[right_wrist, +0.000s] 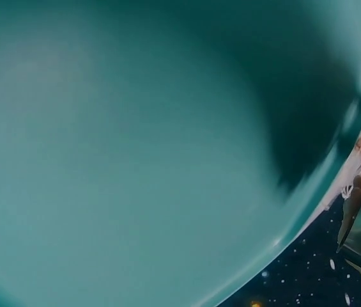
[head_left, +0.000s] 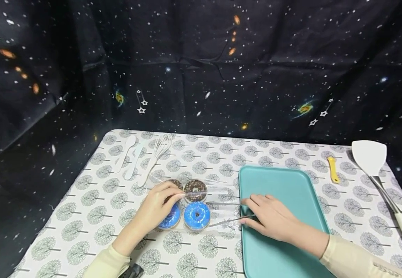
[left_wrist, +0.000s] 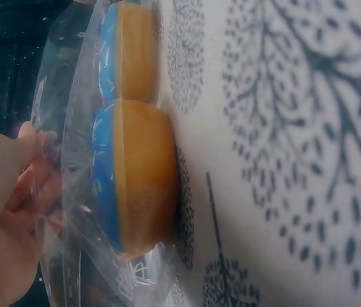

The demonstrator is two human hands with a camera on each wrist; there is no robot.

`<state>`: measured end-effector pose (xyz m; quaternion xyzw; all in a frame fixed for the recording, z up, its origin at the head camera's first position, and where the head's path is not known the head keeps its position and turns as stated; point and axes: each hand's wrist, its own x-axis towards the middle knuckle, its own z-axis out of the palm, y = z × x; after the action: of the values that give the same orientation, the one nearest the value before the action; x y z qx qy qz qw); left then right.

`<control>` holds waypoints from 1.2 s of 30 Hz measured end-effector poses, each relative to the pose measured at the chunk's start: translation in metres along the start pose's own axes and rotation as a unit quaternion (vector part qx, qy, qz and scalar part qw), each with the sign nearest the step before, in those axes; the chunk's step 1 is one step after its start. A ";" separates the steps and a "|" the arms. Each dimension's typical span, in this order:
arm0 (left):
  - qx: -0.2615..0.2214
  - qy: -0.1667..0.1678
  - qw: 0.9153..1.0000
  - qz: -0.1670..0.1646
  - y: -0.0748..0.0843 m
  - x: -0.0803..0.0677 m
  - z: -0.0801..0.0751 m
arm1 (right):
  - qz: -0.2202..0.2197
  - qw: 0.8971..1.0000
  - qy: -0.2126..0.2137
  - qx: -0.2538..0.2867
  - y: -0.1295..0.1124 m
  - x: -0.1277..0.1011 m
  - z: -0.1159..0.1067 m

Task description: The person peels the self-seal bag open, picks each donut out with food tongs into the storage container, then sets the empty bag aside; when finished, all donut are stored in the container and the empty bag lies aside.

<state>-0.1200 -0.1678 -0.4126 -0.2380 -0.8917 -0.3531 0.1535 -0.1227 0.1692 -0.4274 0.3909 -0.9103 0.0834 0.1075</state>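
A clear plastic bag [head_left: 223, 189] lies on the table with toy-like donuts inside: two blue-iced ones, the nearer right donut [head_left: 197, 215] among them, and two chocolate ones, the right chocolate donut [head_left: 195, 190] fully in sight. My left hand [head_left: 160, 200] pinches the bag's film above the left donuts and partly hides them. In the left wrist view, thumb and fingertips [left_wrist: 39, 144] grip the film beside the blue donuts [left_wrist: 138, 179]. My right hand [head_left: 272, 218], over the tray's left edge, holds thin metal tongs [head_left: 226, 203], their arms spread and reaching left over the bag's right part.
A teal tray [head_left: 280, 179] lies right of the bag. Behind on the left are a white spoon [head_left: 126, 152], a slim white utensil [head_left: 134, 160] and a whisk [head_left: 156, 154]. On the right lie a yellow-handled tool [head_left: 333, 170] and a large white turner [head_left: 371, 156].
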 end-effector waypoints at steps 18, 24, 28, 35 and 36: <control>0.004 -0.005 1.000 -0.006 0.004 0.000 0.002 | -0.034 0.998 0.046 -0.040 -0.005 0.008 0.003; -0.005 0.001 1.000 -0.002 0.003 -0.001 0.003 | -0.040 0.996 0.063 -0.047 -0.007 0.011 0.003; -0.010 0.004 1.000 -0.002 0.003 -0.002 0.002 | -0.046 0.995 0.076 -0.051 -0.008 0.010 0.006; -0.007 0.003 1.000 0.001 0.003 -0.001 0.002 | -0.044 0.996 0.059 -0.043 -0.006 0.008 0.006; -0.006 0.004 1.000 0.001 0.003 -0.001 0.001 | -0.042 0.997 0.054 -0.040 -0.005 0.007 0.005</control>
<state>-0.1175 -0.1655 -0.4128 -0.2383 -0.8887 -0.3596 0.1556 -0.1244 0.1591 -0.4300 0.4190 -0.8886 0.0635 0.1755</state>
